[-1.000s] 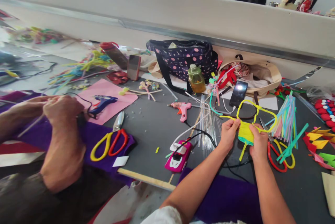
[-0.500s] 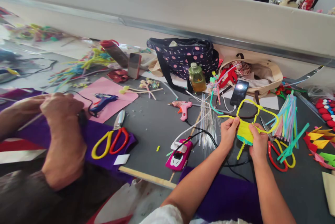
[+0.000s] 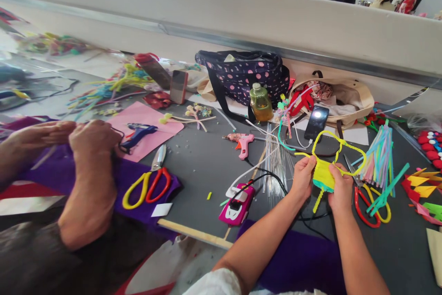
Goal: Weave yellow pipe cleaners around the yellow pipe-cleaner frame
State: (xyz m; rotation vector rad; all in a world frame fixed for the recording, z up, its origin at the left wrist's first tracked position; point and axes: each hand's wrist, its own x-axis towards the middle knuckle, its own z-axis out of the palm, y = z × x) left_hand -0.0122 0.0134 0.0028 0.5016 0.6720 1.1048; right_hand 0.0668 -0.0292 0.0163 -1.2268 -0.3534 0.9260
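1. Table [image 3: 207, 166]: dark grey, ran w/ a pale wall along its far edge, crowded w/ craft bits.
2. Co-worker's arm [image 3: 86, 193] at far left: both that person's hands closed together over purple felt [image 3: 58, 173]; what they gripped couldn't be told.
3. Dotted bag [image 3: 248, 76] stood against the wall, mid-table; beige tote [image 3: 352, 97] just right of it, w/ a lit phone [image 3: 316, 122] leaning at its front.
4. Pink sheet [image 3: 147, 122] lay left of centre w/ a blue glue gun [image 3: 138, 131] on it.
5. Scissors [image 3: 152, 180], one yellow loop & one red, lay on the felt's right end.
6. Left hand [image 3: 304, 177]: fingers curled, thumb on top, pinching the left edge of the yellow weave [image 3: 323, 175].
7. Right hand [image 3: 341, 189]: fingers curled under, thumb pressed on the weave's right side. Both hands shut on it, held just above the table, right of centre.
8. Weave: small yellow pipe-cleaner patch w/ teal at its bottom edge; a yellow loop [image 3: 340, 145] rose from it toward the phone, a short yellow tail hung below.
9. 2nd scissors [image 3: 371, 203], red & yellow handles, lay just right of the right hand.
10. Pastel stem bundle [image 3: 380, 157] fanned out beside them.
11. Pink toy car [image 3: 236, 205] sat left of the left forearm, black cable over it.
12. Bottle [image 3: 260, 104] of yellow liquid stood before the dotted bag.
13. Pink glue gun [image 3: 243, 143] lay mid-table, near thin wires [image 3: 274, 161].
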